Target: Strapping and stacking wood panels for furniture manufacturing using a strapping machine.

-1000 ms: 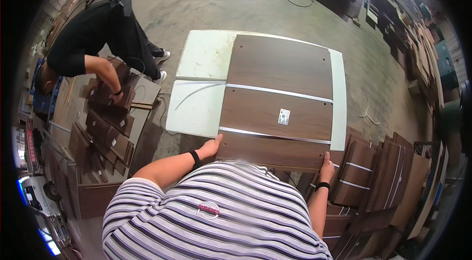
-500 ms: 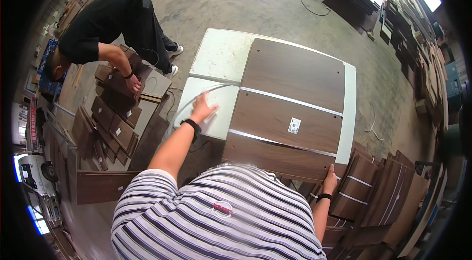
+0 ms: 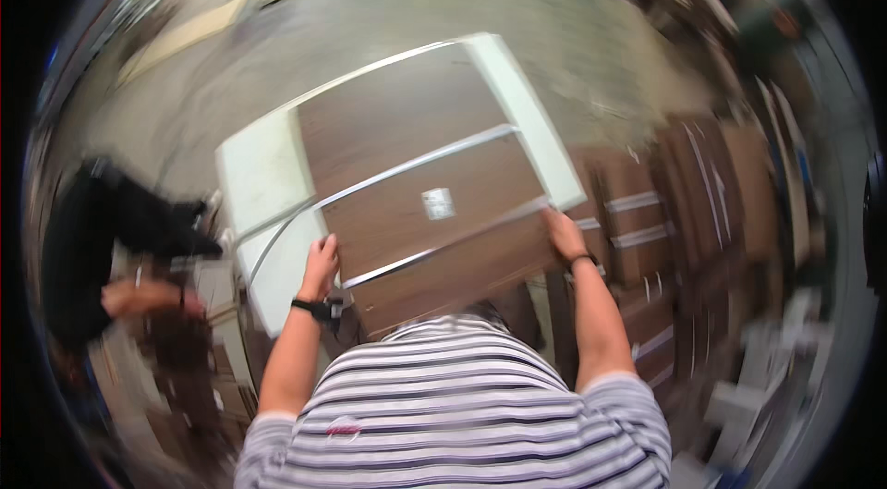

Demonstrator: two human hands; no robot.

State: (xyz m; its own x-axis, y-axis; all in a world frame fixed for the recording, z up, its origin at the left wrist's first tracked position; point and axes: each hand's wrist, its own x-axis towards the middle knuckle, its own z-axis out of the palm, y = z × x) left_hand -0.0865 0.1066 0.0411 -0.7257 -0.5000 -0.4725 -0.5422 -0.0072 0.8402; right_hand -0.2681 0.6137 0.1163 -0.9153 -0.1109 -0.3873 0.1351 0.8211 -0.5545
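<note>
Concrete floor (image 3: 573, 50); hands (image 3: 320, 267) (image 3: 562, 235) on boards (image 3: 485, 186)

The white rectangular label (image 3: 439, 203) on the brown wood-grain panel bundle (image 3: 388, 226) is too blurred to read. The grey-and-white striped shirt (image 3: 443, 415), cut off below, hides part of the bundle's near edge. The black-clad co-worker (image 3: 78, 239) is smeared by blur.
</note>
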